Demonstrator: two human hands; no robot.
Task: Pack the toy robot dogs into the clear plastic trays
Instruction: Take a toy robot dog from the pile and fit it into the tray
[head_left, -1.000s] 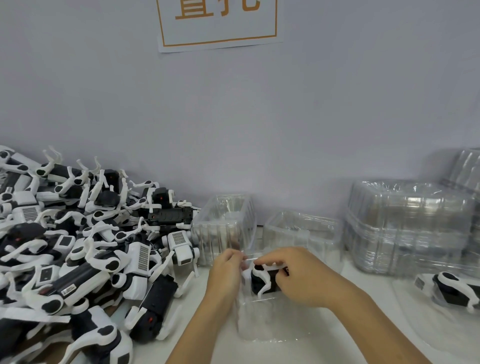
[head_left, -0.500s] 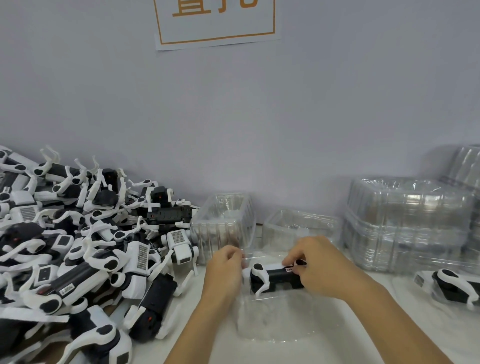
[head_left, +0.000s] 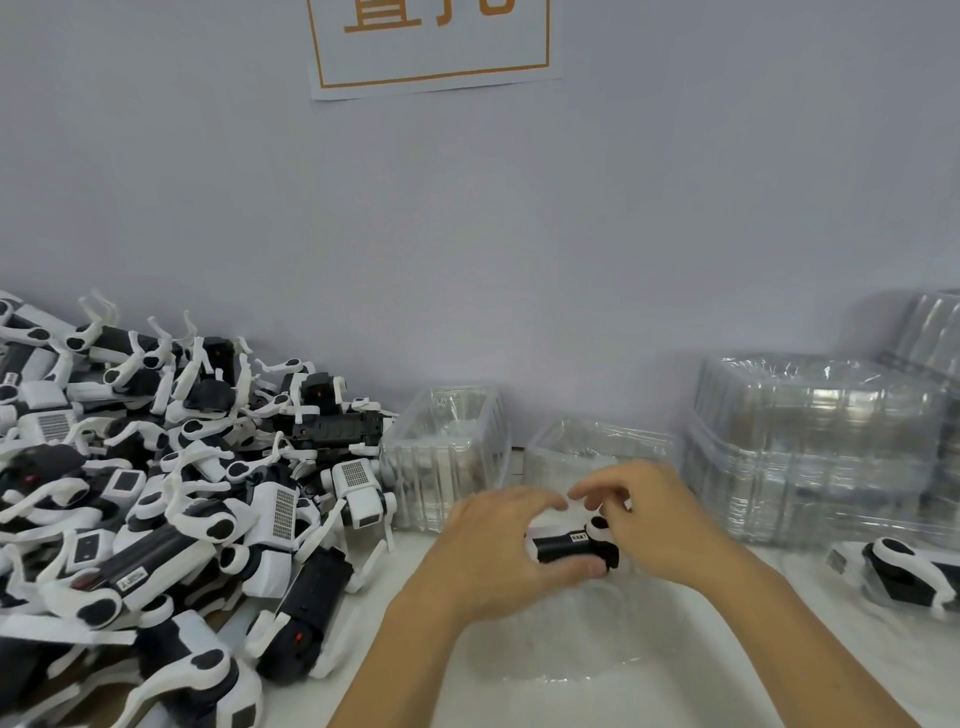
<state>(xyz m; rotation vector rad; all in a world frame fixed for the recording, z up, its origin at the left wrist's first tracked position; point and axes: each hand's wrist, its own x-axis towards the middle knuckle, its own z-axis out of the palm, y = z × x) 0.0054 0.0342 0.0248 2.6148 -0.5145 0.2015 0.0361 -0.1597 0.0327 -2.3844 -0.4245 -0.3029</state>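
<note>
Head view, bench, one dog in hand.

A: Step? Both hands are together over the tray (head_left: 566, 639), a clear one lying flat on the table (head_left: 779, 587) in front of the person. The left hand (head_left: 498, 556) wraps the dog (head_left: 563, 545) from the near side, thumb under its black body. The right hand (head_left: 654, 519) pinches at the dog's white leg end, index finger lifted. I judge this as seating the dog: it is held just above or at the tray's far end, not yet let go.

B: Next move?

A: My judgement: press the body down into the cavity with the legs folded flat, then release. The thin plastic may slide or buckle, so one hand should steady it.

B: Where are the rest?

A: The pile (head_left: 171, 499) of loose dogs lies at left, well apart from the hands. Two empty trays (head_left: 447, 457) stand at the wall behind the hands, and a stack (head_left: 815, 441) of more is at right. One packed dog (head_left: 904, 571) lies at the far right.

B: Unclear points?

A: I cannot tell whether the dog touches the tray floor; the hands cover it. The tray's outline is faint against the white table. The packed dog is cut by the frame edge. The sign (head_left: 431, 41) on the wall is cropped and unreadable.
</note>
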